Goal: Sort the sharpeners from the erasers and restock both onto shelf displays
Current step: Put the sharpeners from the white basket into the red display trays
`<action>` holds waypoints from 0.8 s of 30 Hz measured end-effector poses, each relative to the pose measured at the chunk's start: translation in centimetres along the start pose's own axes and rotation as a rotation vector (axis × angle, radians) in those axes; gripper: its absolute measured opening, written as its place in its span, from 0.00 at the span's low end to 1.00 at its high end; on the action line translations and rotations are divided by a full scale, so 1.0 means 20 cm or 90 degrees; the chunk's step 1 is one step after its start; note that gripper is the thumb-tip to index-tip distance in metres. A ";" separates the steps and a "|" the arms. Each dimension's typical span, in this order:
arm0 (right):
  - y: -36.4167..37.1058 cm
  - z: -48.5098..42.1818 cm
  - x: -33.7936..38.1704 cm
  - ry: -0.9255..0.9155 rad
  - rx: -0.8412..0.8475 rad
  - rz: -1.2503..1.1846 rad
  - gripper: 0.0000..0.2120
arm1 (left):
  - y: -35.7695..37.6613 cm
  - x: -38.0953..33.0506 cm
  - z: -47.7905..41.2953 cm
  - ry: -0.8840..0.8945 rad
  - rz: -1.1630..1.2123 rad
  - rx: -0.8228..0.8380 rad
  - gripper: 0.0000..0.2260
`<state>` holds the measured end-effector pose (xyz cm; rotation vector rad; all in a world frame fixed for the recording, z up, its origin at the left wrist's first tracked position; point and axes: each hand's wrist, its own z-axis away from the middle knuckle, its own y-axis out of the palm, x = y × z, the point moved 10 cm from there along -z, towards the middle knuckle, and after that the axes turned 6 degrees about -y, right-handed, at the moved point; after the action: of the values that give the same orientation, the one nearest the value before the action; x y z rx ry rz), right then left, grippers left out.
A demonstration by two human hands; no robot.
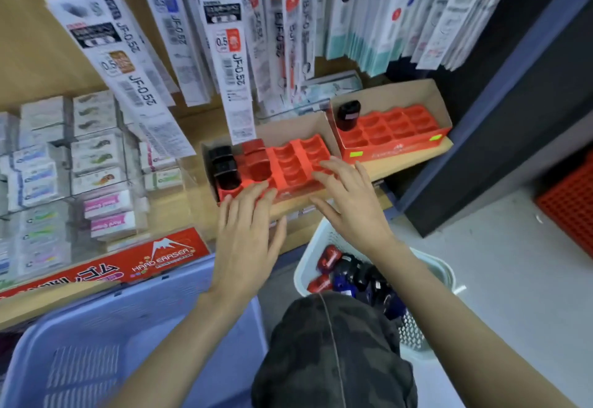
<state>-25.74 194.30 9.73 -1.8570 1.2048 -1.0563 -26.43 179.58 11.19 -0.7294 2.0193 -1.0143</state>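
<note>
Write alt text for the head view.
The left hand and right hand, fingers straight, reach to a mostly empty red tray on a shelf. A few sharpeners stand at its left end; a white basket holds more below.

Left hand (247,231), right hand (353,205): fingers outstretched.

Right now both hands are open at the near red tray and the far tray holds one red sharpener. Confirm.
Wrong: the head view shows the far tray holds one black sharpener. The left hand and right hand are open at the near red tray.
</note>
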 end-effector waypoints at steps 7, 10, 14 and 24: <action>0.24 0.91 -0.49 0.452 0.192 -0.174 0.10 | 0.77 -0.18 0.30 -0.082 0.191 0.461 0.15; 0.45 1.24 -0.67 0.604 0.298 -0.219 0.05 | 1.12 -0.07 0.42 -0.272 0.227 0.602 0.15; 0.72 1.52 -0.81 0.761 0.289 -0.244 0.07 | 1.47 0.05 0.53 -0.348 0.194 0.707 0.18; 0.97 1.63 -0.98 1.066 -0.143 -0.300 0.24 | 1.89 0.14 0.58 -0.590 0.218 0.576 0.21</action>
<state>-8.94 209.32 -26.48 -1.1057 1.6829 -3.1090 -24.28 192.48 -26.13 -0.2370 0.7187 -0.9802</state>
